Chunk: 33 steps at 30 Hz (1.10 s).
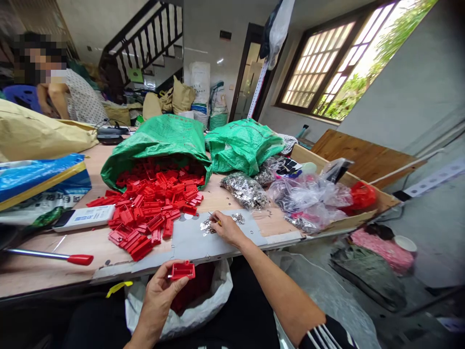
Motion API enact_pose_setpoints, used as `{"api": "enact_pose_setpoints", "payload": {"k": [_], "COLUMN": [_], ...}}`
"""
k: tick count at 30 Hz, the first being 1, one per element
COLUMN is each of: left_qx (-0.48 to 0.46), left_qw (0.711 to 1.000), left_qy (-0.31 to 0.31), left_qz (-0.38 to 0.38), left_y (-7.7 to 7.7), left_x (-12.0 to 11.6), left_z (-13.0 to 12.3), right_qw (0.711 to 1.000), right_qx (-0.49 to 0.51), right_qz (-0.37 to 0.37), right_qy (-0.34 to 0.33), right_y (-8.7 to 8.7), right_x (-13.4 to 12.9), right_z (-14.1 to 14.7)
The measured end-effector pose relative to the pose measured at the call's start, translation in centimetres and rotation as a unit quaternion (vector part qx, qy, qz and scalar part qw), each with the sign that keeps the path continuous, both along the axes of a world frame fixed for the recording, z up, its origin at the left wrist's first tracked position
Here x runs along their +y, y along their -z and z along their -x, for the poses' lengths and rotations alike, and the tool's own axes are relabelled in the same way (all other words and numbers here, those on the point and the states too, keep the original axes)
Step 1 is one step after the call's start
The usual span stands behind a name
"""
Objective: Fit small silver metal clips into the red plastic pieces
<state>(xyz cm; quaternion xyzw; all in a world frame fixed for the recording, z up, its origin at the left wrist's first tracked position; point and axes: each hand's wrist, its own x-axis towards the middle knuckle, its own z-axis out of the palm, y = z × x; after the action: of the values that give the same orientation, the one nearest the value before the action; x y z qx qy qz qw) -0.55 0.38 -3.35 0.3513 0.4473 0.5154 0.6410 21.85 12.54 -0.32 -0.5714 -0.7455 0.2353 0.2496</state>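
My left hand [158, 295] grips a small red plastic case [182, 271] between thumb and fingers, above the mouth of a white sack [221, 291] at my lap. The case's hollow side faces me, and a bit of metal shows at its left end. My right hand [228, 229] is at a pile of small shiny metal pieces [207, 226] on a grey sheet [189, 245]. Its fingers are pinched together, with a thin dark tip and a speck of yellow by them; what they hold is unclear. More metal pieces [238, 218] lie just beyond that hand.
Red cases [145, 208] spill from a green sack [163, 133] on the table. Beside it are another green sack [240, 143], a clear bag of metal parts [245, 190] and a wooden tray [381, 201]. A red-handled lever [80, 260] juts in at left. A person [78, 97] sits far left.
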Motion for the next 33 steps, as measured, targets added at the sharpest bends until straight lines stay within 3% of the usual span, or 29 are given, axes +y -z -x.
{"api": "enact_pose_setpoints", "payload": {"k": [9, 18, 24, 28, 33], "left_qx": [-0.076, -0.133, -0.155, -0.157, -0.157], "left_qw": [0.996, 0.990, 0.988, 0.987, 0.988], "left_qy": [-0.039, -0.002, -0.008, -0.001, 0.004], "left_qz": [0.038, 0.046, 0.025, 0.012, -0.005], "left_y": [-1.8, -2.6, -3.3, -3.5, -3.8], "left_x": [0.0, 1.1, 1.8, 2.1, 2.2], "left_z": [-0.7, -0.9, -1.2, -1.2, -0.8], "right_qw": [0.998, 0.994, 0.974, 0.976, 0.970], "right_qx": [0.046, 0.102, 0.210, 0.175, 0.157], "right_qz": [-0.023, -0.038, 0.018, -0.030, -0.068], "right_qy": [0.023, 0.026, -0.084, -0.125, -0.173], "right_y": [0.4, -0.6, -2.7, -3.2, -2.8], "right_x": [-0.3, -1.0, -5.3, -7.3, -7.6], "right_z": [-0.4, -0.4, 2.8, 4.6, 4.8]}}
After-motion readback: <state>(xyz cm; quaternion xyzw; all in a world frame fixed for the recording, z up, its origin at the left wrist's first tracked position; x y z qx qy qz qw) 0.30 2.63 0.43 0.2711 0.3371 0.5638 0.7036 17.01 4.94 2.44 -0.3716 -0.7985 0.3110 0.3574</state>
